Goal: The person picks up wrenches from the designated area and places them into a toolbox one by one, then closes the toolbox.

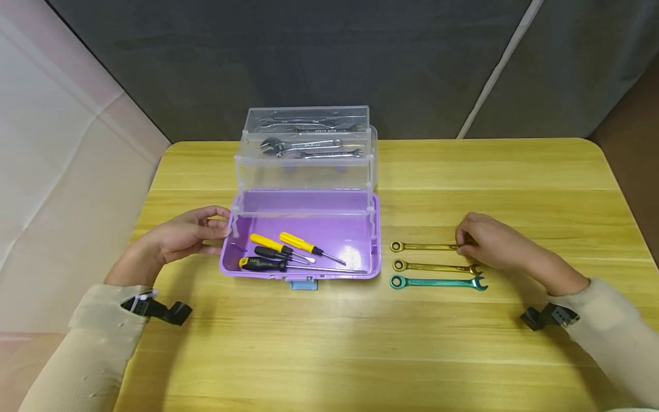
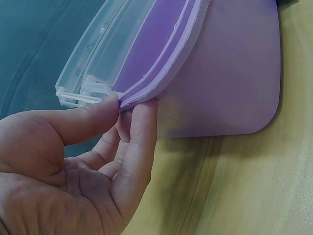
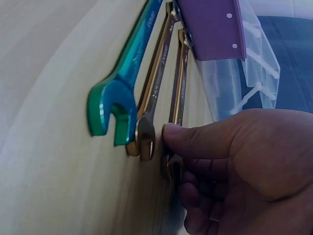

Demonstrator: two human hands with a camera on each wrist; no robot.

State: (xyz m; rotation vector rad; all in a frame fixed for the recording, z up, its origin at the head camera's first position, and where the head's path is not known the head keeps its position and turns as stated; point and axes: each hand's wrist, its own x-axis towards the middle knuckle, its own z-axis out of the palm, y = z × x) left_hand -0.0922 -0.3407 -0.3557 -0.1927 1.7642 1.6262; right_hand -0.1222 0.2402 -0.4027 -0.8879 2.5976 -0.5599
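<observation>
Wood-grain table (image 1: pixel 360 343): purple plastic toolbox (image 1: pixel 319 226), rim pinched in left hand (image 1: pixel 198 232). Right hand (image 1: pixel 486 237) grasps farthest slim gold metal wrench (image 1: pixel 429 247), near-end between thumb and fingers; right-wrist view shows open-ended head (image 3: pixel 171 166), hidden in head view.

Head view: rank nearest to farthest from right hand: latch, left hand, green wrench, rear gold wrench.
1. Rear gold wrench: pinched by right hand.
2. Green wrench: front of row.
3. Latch: on box front.
4. Left hand: on box's left rim.
</observation>
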